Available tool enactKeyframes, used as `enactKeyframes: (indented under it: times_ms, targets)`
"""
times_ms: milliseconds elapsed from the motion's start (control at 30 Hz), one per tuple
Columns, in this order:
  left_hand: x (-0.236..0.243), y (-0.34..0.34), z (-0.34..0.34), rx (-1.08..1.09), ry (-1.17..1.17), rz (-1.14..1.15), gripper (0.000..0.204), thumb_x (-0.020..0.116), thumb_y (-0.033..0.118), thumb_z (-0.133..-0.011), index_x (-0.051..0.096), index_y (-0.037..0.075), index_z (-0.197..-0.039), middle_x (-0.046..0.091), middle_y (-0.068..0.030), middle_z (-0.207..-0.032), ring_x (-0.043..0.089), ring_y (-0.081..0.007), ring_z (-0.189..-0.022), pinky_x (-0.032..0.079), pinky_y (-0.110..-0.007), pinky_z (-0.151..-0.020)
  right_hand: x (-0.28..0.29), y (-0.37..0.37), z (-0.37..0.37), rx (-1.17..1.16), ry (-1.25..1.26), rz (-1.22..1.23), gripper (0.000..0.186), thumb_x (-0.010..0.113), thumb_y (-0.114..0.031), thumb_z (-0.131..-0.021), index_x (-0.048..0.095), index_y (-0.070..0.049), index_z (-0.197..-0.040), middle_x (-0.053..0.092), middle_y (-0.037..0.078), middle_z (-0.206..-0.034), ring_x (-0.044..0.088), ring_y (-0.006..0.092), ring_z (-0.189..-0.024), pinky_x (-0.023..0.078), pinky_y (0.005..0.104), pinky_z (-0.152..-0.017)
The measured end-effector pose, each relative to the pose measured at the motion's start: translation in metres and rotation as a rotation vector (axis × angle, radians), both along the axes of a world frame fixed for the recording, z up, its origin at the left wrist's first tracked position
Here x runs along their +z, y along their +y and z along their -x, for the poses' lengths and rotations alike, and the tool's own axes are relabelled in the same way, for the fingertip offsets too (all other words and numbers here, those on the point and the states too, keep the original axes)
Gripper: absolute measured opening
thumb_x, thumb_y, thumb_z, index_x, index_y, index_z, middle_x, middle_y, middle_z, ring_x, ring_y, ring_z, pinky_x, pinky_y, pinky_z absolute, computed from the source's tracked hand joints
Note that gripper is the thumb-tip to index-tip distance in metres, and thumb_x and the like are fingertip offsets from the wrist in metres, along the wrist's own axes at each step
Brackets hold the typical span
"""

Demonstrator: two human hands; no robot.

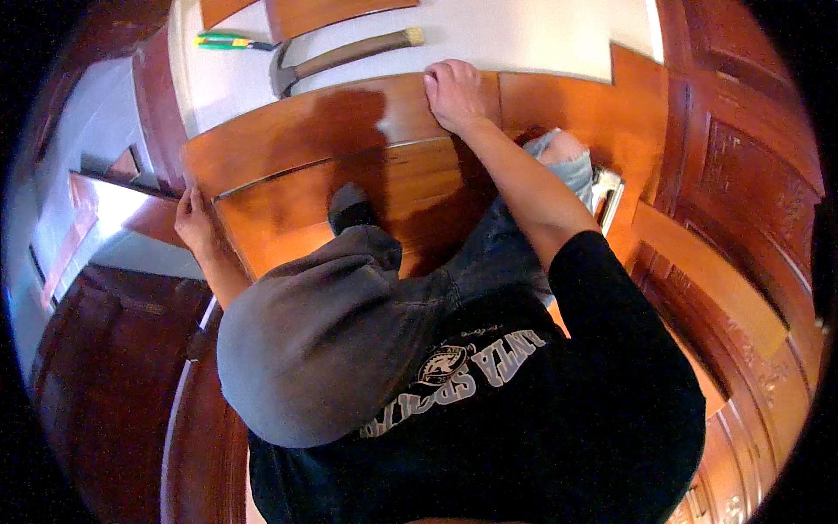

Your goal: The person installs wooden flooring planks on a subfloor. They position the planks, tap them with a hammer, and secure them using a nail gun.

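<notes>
A long, glossy orange-brown floor board [288, 131] lies crosswise in front of me, with a thin dark gap along its near edge. At its left end, my left hand [199, 229] has its fingers closed around the corner. My right hand [456, 98] curls its fingers over the board's far edge, near the joint with another floor board [554, 100] on the right. Nearer boards [415, 188] of the same colour lie under my socked foot [351, 206] and bent legs. The undersides of both grips are hidden.
Beyond the board, a hammer [349, 58] with a dark head rests on the white underlay [524, 39], beside a green-and-yellow-handled tool [229, 42]. Dark red carved wooden furniture [755, 166] stands on the right. More loose boards [131, 205] lie on the left.
</notes>
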State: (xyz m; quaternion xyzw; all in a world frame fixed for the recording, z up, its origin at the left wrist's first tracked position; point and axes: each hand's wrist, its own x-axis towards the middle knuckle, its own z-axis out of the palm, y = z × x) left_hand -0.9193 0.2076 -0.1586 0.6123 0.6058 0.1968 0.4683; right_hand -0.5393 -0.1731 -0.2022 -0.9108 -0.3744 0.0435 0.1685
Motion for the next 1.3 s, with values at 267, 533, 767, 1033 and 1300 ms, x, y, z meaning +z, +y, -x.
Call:
enactKeyframes:
  times_ms: [267,533,767,1033,1300]
  targets:
    - [0.020,0.002,-0.001,0.065,-0.116,0.128,0.038,0.071,0.026,-0.096,0.073,-0.004,-0.120,0.077,-0.0134,-0.108,0.070,-0.0183,-0.094,0.055,-0.033,-0.086,0.037,0.042,-0.032,0.175,-0.128,-0.037,0.037,0.067,-0.032,-0.095,0.063,-0.009,-0.124,0.060,0.018,-0.127,0.054,0.0387,-0.122,0.044,0.0538,-0.103]
    - [0.034,0.017,0.013,-0.198,0.369,-0.147,0.035,0.072,0.035,-0.093,0.078,0.007,-0.113,0.077,-0.0170,-0.103,0.074,-0.0307,-0.098,0.055,-0.040,-0.089,0.067,0.148,-0.014,0.513,-0.118,0.215,0.053,0.073,-0.031,-0.089,0.057,-0.010,-0.135,0.060,0.016,-0.130,0.057,0.0372,-0.122,0.046,0.0513,-0.104]
    - [0.028,0.024,0.032,-0.243,0.499,-0.176,0.037,0.067,0.044,-0.095,0.079,0.014,-0.113,0.077,-0.0170,-0.105,0.072,-0.0350,-0.103,0.055,-0.044,-0.092,0.115,0.185,-0.003,0.526,0.104,0.526,0.049,0.070,-0.041,-0.091,0.064,-0.006,-0.124,0.064,0.021,-0.120,0.063,0.0401,-0.113,0.053,0.0495,-0.097]
    - [0.031,0.034,0.034,-0.324,0.525,-0.150,0.033,0.067,0.042,-0.094,0.080,0.016,-0.111,0.076,-0.0141,-0.109,0.072,-0.0362,-0.101,0.057,-0.046,-0.092,0.059,0.185,-0.034,0.525,0.075,0.086,0.056,0.076,-0.040,-0.080,0.069,-0.003,-0.121,0.065,0.022,-0.123,0.062,0.0390,-0.115,0.048,0.0461,-0.106]
    - [0.029,0.037,0.028,-0.414,0.715,-0.274,0.027,0.068,0.036,-0.092,0.080,0.014,-0.102,0.076,-0.0145,-0.107,0.072,-0.0395,-0.101,0.058,-0.051,-0.088,0.070,0.195,-0.039,0.365,0.188,-0.090,0.046,0.077,-0.031,-0.080,0.065,0.003,-0.110,0.069,0.022,-0.111,0.065,0.0380,-0.106,0.051,0.0443,-0.095]
